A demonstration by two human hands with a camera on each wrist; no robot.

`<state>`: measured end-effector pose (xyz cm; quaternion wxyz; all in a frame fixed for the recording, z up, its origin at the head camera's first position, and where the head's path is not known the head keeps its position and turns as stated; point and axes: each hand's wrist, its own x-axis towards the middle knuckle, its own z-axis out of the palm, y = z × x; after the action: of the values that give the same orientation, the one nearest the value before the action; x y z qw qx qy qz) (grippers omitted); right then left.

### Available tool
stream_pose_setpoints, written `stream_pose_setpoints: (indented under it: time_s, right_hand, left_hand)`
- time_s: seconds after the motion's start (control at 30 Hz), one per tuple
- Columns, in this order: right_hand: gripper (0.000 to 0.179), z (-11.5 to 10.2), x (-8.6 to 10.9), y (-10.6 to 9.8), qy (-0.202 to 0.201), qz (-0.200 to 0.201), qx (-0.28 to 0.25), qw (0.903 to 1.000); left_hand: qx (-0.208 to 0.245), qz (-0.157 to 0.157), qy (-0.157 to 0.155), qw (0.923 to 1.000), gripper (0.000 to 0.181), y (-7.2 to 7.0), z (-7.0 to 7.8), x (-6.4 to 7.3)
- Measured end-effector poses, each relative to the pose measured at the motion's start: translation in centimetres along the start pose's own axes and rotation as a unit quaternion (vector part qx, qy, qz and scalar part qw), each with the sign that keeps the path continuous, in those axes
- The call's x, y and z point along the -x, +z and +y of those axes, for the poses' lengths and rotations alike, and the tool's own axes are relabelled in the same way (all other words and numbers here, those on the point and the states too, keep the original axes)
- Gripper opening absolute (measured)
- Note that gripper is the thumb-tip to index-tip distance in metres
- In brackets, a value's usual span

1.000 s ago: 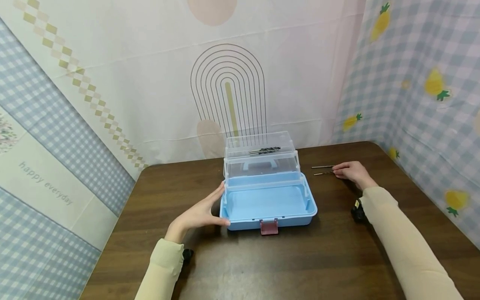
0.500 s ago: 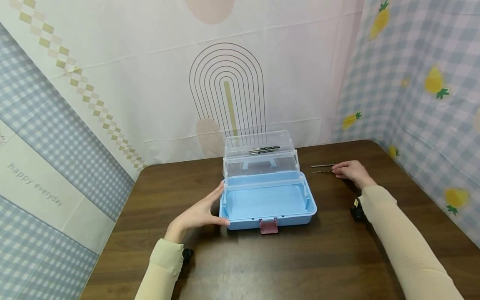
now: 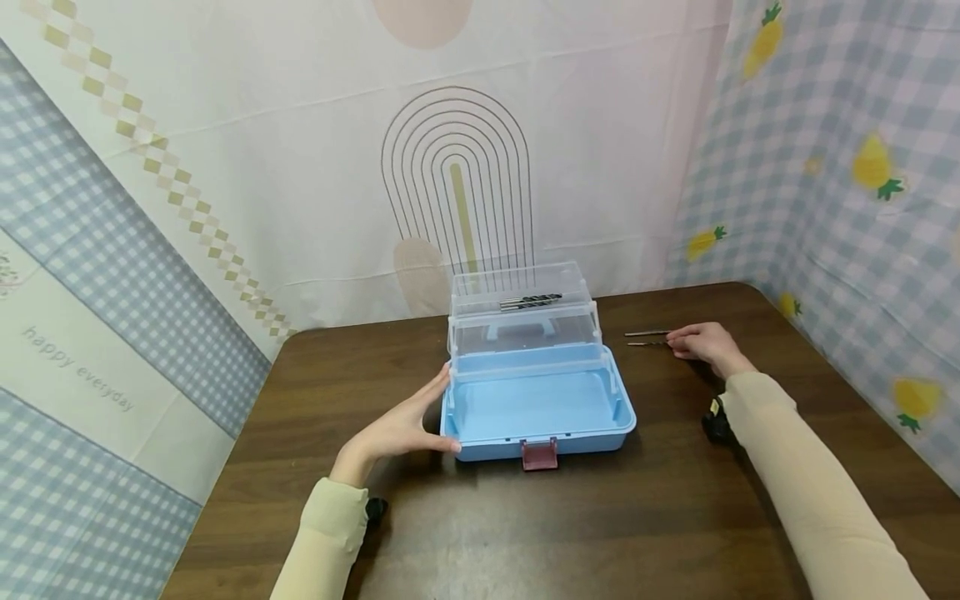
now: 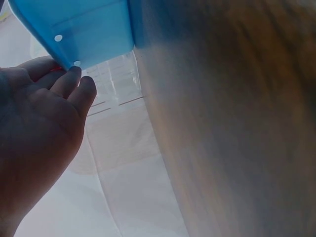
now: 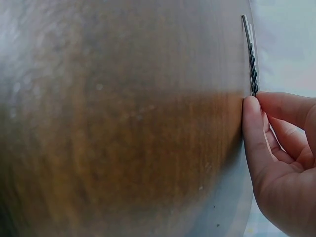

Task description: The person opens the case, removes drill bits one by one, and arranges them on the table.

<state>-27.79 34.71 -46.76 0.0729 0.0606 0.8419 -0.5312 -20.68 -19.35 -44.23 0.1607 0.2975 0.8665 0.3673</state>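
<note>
My left hand [image 3: 401, 427] spans the left side of a light-blue toolbox [image 3: 540, 404], thumb at the front corner and straight fingers farther back. In the left wrist view its fingertips touch the blue wall [image 4: 94, 34]. My right hand [image 3: 703, 344] is at the table's right rear, pinching the fluted end of a thin drill bit [image 5: 253, 69] between thumb and forefinger. The bit's tip is hidden by the fingers. Just behind it lies a second thin drill bit [image 3: 643, 334], partly covered by the hand. Dark drill bits [image 3: 530, 302] rest in the toolbox's raised upper clear tray [image 3: 480, 300].
A lower clear tray [image 3: 472, 337] stands below the upper one, over the box's back part. The maroon latch [image 3: 538, 454] hangs at the front. Brown wooden table [image 3: 525, 533] surrounds the box, with a printed cloth [image 3: 322, 208] behind it.
The pinched drill bit has turned slightly, its shank end now a little farther back. Both hands stay in the same places; the view shifts only slightly.
</note>
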Motion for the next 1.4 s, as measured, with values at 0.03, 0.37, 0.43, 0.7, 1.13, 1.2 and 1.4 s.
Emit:
stream_pose_setpoints:
  time_s: [0.03,0.37,0.43,0.7,1.13,1.2,1.4]
  right_hand:
    - [0.037,0.04,0.01,-0.04,0.003,-0.001,-0.001,1.0]
    - [0.037,-0.15,-0.01,0.32,0.001,-0.009,0.0,1.0]
    - [0.037,-0.14,0.03,0.37,0.001,-0.008,0.0,1.0]
    - [0.036,-0.02,0.06,0.17,-0.001,0.004,-0.005,1.0]
    - [0.037,-0.06,-0.09,0.05,0.003,0.013,-0.018,0.9998]
    - [0.037,0.0,-0.1,0.05,0.003,0.012,-0.02,0.9997]
    - [0.036,0.16,-0.15,0.05,0.005,0.014,-0.021,0.9997]
  left_hand:
    - [0.001,-0.001,0.0,1.0,0.118,0.05,-0.03,0.02]
    - [0.002,-0.002,-0.017,0.9999,0.12,0.08,0.0,0.31]
    - [0.003,-0.003,-0.017,0.9998,0.12,0.09,-0.03,0.28]
    - [0.0,-0.005,-0.014,0.9999,0.12,-0.06,0.13,0.18]
    - [0.002,0.0,-0.008,1.0,0.118,-0.15,0.34,0.09]
    - [0.001,-0.001,-0.01,1.0,0.118,-0.13,0.29,0.1]
    - [-0.001,-0.003,-0.014,0.9999,0.119,0.01,0.27,0.14]
